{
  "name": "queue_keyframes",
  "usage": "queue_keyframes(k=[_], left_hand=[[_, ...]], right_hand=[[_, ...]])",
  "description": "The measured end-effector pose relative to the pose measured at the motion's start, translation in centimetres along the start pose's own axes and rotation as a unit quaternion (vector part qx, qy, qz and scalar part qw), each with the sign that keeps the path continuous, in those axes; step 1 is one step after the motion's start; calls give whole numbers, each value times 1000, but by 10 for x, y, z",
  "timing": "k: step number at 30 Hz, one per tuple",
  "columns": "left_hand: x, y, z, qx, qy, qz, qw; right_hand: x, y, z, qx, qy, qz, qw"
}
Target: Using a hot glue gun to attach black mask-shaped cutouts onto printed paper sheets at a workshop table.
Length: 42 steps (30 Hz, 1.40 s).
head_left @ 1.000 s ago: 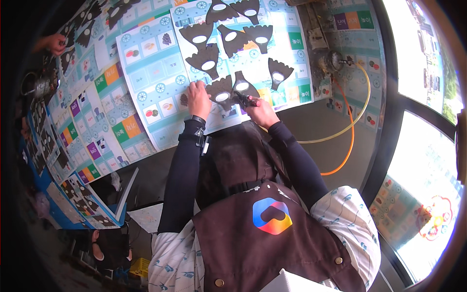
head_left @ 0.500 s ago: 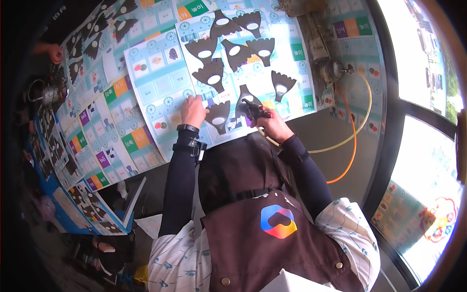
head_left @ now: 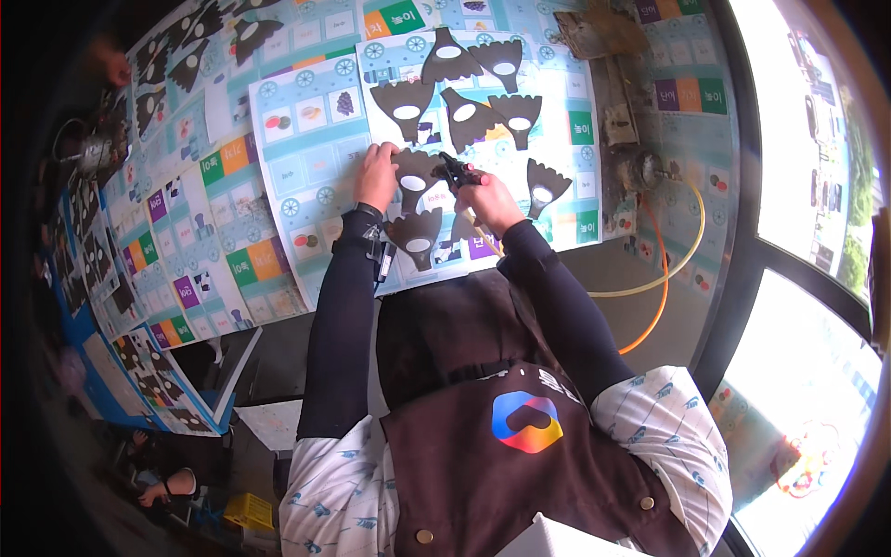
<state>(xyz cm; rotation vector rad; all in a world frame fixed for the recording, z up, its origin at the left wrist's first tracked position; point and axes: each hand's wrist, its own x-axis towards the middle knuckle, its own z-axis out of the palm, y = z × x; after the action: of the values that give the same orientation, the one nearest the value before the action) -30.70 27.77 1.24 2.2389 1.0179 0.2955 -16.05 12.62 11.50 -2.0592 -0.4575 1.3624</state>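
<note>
1. Work table [head_left: 221,269], one: printed panels are covering its top and spreading well out to the person's left.
2. Pale printed sheet [head_left: 577,85], one: lying on the table in front of the person, it is carrying the dark cut-outs.
3. Yellow hose [head_left: 703,215], one: looping through the space on the right, it is passing toward the right wrist.
4. Right hand [head_left: 490,200], bare: its fingers are wrapping around the black tool and gripping it.
5. Left hand [head_left: 376,178], bare: its fingertips are resting at the upper left edge of the nearest fan-shaped piece; whether they are pinching or only pressing cannot be told.
6. Fan-shaped piece [head_left: 425,171], dark, scalloped: it is lying flat between the hands, right of the left one and left of the right one. Its long axis is running toward the person, scalloped end away, narrow end near. The left hand is sitting nearer, touching it.
7. Lower fan-shaped piece [head_left: 410,228], similar: it is lying just below, closer to the person.
8. Black tool [head_left: 452,171], one: its front end is pointing leftward at the piece's right edge; contact cannot be told.
9. White oval [head_left: 413,184], one: it is showing on the piece between the hands.
</note>
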Motion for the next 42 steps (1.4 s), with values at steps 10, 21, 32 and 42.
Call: queue_keyframes(k=[10,21,32,42], left_hand=[[-2,-7,-8,-6,-24,-22,999],[-2,12,-17,32,54,21,998],[-10,6,-9,52,40,-66,996],[-15,-8,-1,-29,25,-32,999]], right_hand=[[1,24,13,-34,-9,-63,997],[4,21,17,-12,0,-21,1000],[8,18,24,-51,18,-28,998],[13,5,27,-59,-9,-26,998]])
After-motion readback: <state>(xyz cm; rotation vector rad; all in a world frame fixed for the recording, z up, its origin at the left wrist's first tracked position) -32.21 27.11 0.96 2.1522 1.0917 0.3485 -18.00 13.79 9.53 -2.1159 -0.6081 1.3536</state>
